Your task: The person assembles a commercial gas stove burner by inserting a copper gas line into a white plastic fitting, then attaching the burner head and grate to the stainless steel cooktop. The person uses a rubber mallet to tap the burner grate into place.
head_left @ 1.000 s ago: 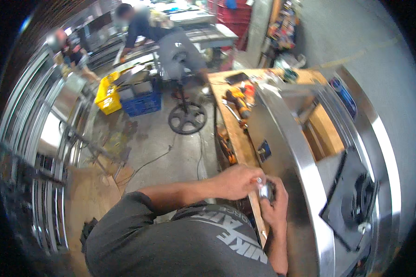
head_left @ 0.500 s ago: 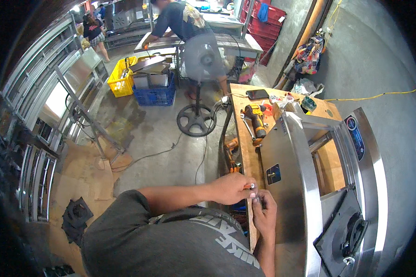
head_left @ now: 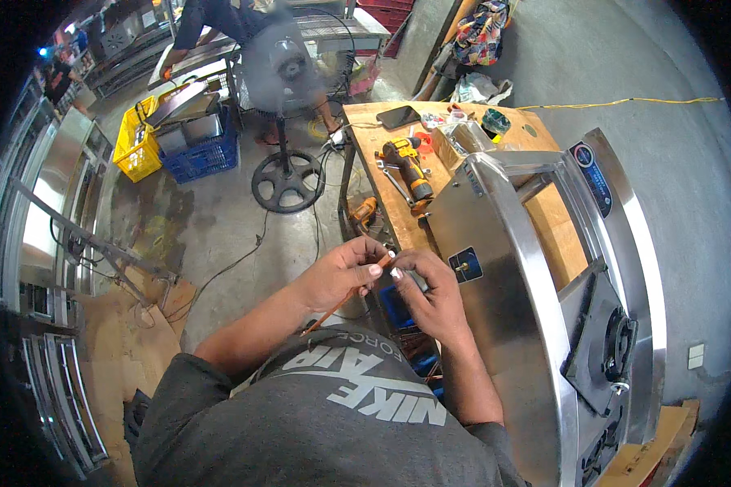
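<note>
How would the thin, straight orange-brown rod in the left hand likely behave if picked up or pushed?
The orange-brown rod looks fairly stiff: it juts past the left hand with no visible sag. It is probably light, being slender along its visible length. Set down, it might roll, though its cross-section is too small to tell.

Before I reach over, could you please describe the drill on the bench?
Find the wooden workbench bearing the steel unit. Left of that unit, beside a silver wrench, lies the drill, set apart by its chunky yellow-and-black body.
</note>
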### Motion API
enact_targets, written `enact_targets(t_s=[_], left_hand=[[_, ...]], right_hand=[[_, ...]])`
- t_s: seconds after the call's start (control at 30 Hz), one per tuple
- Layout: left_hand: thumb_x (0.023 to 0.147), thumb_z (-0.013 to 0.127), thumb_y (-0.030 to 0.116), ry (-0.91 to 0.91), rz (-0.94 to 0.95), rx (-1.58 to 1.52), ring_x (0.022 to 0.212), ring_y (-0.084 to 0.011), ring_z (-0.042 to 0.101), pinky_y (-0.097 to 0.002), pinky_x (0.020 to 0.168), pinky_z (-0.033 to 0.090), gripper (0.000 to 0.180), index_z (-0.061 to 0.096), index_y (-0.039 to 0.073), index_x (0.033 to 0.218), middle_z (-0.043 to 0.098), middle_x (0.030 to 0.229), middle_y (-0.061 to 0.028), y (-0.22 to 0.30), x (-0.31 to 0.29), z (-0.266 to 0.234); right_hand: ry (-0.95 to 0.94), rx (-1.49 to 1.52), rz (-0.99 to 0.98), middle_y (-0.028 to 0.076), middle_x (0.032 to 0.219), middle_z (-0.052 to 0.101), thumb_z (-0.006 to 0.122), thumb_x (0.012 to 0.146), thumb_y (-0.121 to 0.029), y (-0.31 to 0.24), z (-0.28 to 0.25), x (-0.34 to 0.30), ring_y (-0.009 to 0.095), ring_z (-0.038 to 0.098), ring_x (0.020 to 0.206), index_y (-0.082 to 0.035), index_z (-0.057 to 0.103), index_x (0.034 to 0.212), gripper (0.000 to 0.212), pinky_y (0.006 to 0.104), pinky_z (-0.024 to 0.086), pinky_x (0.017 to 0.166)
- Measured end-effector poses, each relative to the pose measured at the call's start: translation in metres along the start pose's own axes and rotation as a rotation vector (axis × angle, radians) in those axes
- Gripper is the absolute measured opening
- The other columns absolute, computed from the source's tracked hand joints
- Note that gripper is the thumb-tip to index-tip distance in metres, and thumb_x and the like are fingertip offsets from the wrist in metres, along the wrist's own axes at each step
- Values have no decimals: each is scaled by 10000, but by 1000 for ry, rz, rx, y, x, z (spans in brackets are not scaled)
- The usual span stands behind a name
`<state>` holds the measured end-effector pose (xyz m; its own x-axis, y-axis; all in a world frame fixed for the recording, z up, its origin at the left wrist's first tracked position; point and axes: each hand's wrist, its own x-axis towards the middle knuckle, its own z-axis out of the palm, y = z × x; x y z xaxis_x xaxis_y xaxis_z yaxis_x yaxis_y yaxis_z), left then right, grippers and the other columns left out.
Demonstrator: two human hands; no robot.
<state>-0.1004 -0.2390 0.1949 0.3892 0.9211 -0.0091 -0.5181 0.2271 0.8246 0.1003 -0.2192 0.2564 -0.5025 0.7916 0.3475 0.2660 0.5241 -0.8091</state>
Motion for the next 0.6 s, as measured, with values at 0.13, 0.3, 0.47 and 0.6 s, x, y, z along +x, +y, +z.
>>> enact_targets(t_s=[0.13, 0.3, 0.47, 0.6], left_hand=[[983, 656, 174, 33, 82, 170, 729, -77, 572, -240, 640, 491, 269, 551, 54, 1200, 633, 985, -8, 23, -15, 3], [993, 639, 142, 30, 120, 238, 747, -74, 593, -247, 629, 507, 248, 543, 57, 1206, 644, 984, -18, 38, -21, -4], [984, 658, 158, 8, 159, 251, 733, -74, 615, -235, 600, 508, 206, 559, 49, 1128, 680, 964, -44, 47, -28, -9], [974, 685, 217, -10, 27, 112, 687, -62, 610, -210, 574, 483, 187, 588, 67, 1029, 661, 872, -13, 58, -25, -13]], right_hand=[[49, -19, 7, 152, 976, 649, 665, 911, -65, -10, 17, 16, 298, 640, 923, 6, 652, 984, 102, 375, 499, 836], [103, 34, 18, 139, 984, 658, 686, 913, -77, -18, 31, 27, 274, 640, 927, 1, 663, 966, 97, 361, 494, 836], [68, -20, -12, 137, 1003, 670, 677, 918, -78, -25, 36, 30, 243, 639, 922, -1, 653, 956, 89, 346, 491, 833], [54, -34, -34, 152, 1006, 664, 688, 903, -76, -38, 41, 26, 282, 644, 917, 1, 649, 949, 98, 367, 497, 816]])
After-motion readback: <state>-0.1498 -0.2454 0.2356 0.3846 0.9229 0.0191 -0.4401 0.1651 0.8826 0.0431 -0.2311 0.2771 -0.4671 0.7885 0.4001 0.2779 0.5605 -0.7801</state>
